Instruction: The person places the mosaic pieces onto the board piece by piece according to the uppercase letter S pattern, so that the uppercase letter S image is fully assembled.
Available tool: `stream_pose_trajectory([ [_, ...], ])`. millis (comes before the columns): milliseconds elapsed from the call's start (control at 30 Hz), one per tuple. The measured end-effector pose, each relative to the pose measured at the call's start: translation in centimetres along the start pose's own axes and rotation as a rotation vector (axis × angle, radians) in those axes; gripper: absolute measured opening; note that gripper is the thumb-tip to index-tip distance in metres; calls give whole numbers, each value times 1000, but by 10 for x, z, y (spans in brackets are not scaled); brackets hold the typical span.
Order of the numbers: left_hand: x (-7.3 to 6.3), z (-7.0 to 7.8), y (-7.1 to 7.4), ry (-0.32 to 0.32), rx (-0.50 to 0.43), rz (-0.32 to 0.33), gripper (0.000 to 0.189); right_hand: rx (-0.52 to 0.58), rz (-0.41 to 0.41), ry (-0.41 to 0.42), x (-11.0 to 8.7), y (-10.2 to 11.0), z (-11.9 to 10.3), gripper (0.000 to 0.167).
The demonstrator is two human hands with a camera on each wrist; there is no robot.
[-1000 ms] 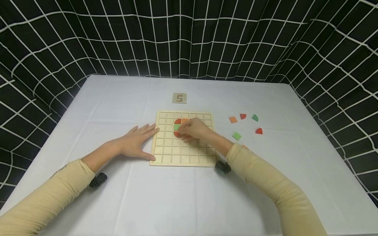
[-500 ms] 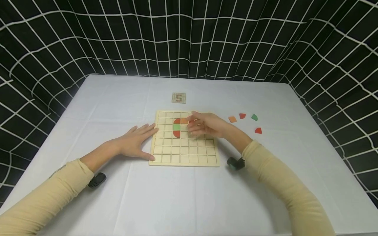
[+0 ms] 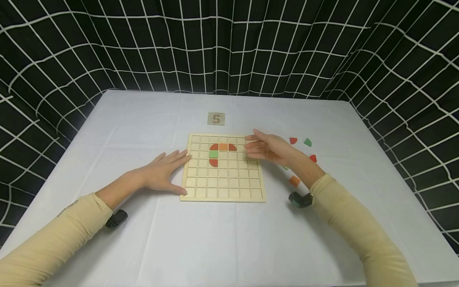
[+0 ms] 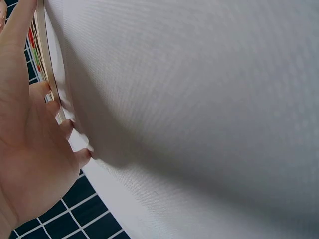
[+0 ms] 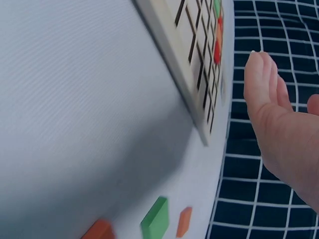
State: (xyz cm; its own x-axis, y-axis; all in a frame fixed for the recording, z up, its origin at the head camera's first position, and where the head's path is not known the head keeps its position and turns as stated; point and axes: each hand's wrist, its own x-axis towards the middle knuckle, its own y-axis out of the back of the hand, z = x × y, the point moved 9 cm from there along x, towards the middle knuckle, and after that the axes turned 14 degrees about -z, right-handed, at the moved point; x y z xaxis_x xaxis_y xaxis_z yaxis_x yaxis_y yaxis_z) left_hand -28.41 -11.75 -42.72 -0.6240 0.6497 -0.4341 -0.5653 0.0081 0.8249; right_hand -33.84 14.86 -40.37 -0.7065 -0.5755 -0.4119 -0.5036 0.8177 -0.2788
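Observation:
A pale wooden grid board (image 3: 233, 193) lies flat on the white table. In its upper part sit inset tiles: a red quarter-round tile (image 3: 213, 147), an orange square tile (image 3: 223, 147) and another red quarter-round tile (image 3: 232, 148) in a row, with a green square tile (image 3: 213, 154) and a third red quarter-round tile (image 3: 213, 162) below the first. My left hand (image 3: 159, 173) rests spread flat, fingertips and thumb at the board's left edge. Over the upper right edge hovers my right hand (image 3: 270, 147), its fingers extended and holding nothing.
Loose tiles lie right of the board: a red one (image 3: 293, 140), a dark green one (image 3: 307, 142), a second red one (image 3: 313, 158) and an orange square (image 3: 295, 181). A green square (image 5: 156, 219) is partly hidden in the head view. Beyond the board lies a small patterned card (image 3: 216, 118).
My right hand has drawn back rightward from the tiles to the board's right edge, its fingers straightening. The upper right red tile now shows fully. My left hand has stayed in place.

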Motion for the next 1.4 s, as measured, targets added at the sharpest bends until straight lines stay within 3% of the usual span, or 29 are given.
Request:
stream_pose_trajectory([
  [967,0,-2,0,-10,-4,15,114,-6,70,38,-71,72,15,74],
  [1400,0,-3,0,-14,-4,17,113,44,97,49,-94,85,24,76],
])
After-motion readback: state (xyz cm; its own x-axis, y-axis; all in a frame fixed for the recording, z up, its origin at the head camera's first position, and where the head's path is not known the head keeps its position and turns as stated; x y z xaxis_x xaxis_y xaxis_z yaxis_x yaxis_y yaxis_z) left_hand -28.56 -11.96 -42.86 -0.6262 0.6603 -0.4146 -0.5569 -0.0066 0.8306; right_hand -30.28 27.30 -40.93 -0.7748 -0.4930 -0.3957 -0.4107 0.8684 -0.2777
